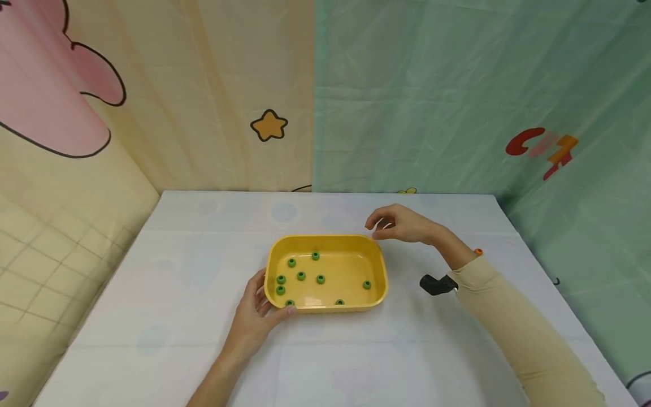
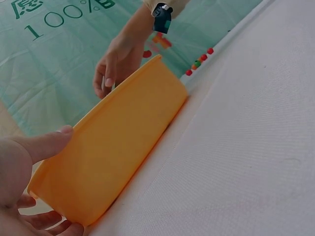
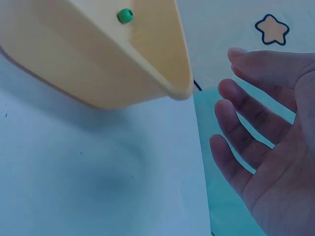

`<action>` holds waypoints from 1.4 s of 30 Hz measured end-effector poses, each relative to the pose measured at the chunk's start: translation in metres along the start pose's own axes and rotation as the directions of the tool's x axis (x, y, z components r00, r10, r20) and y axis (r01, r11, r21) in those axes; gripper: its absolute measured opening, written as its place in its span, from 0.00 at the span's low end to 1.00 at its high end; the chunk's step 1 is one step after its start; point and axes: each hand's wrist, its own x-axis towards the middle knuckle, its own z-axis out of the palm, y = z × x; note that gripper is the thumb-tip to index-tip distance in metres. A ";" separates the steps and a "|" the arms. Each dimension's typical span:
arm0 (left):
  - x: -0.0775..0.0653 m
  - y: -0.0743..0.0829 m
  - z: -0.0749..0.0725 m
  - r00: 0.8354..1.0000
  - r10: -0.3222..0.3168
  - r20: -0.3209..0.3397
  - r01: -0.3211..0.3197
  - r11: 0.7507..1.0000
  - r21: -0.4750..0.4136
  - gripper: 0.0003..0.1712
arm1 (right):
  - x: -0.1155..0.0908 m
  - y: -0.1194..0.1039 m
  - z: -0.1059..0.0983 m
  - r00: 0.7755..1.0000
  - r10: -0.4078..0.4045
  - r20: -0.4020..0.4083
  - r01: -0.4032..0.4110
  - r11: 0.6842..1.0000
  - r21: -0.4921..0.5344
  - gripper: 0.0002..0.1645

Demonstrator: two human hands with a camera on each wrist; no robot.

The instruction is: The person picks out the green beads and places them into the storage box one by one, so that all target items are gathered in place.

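Observation:
A yellow plastic tray [image 1: 351, 308] sits on the table, with several small green beads [image 1: 301, 276] scattered inside it. My left hand [image 1: 255, 314] holds the tray at its near left corner. In the left wrist view the thumb [image 2: 51, 143] lies over the rim and the other fingers bend round the lower wall. Just off the far right corner hovers my right hand [image 1: 404, 223], its fingers loosely bent. The right wrist view shows nothing between those fingers [image 3: 253, 113], which are apart from the tray rim.
An orange bead [image 1: 478, 251] shows beside the right forearm. In the left wrist view several red, orange and green beads [image 2: 197, 63] form a row beyond the tray. The white-covered table [image 1: 152, 305] meets printed curtains [image 1: 407, 113] at the back and sides.

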 end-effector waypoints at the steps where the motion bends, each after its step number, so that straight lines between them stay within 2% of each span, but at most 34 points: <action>1: 0.000 0.000 0.000 1.000 0.001 -0.002 -0.001 1.000 0.002 0.59 | -0.002 0.002 -0.001 1.000 0.007 -0.007 -0.007 1.000 0.001 0.15; 13: 0.000 -0.001 0.000 1.000 -0.004 -0.006 0.004 1.000 -0.007 0.59 | -0.029 0.029 -0.019 0.991 0.099 -0.089 -0.101 0.995 -0.023 0.16; 25: 0.000 -0.001 0.001 1.000 -0.007 0.006 0.007 1.000 -0.016 0.59 | -0.079 0.050 -0.039 0.957 0.204 -0.205 -0.216 0.976 -0.040 0.21; 31: 0.001 -0.001 -0.001 1.000 -0.009 0.002 0.009 1.000 -0.014 0.59 | -0.103 0.069 -0.050 0.932 0.248 -0.264 -0.258 0.966 -0.005 0.24; 36: 0.001 -0.002 -0.001 1.000 -0.011 -0.004 0.011 1.000 -0.008 0.60 | -0.120 0.089 -0.055 0.904 0.286 -0.319 -0.311 0.950 -0.030 0.24; 42: 0.001 -0.002 -0.002 1.000 -0.003 -0.009 0.003 1.000 -0.003 0.59 | -0.143 0.115 -0.057 0.854 0.357 -0.378 -0.390 0.921 -0.010 0.28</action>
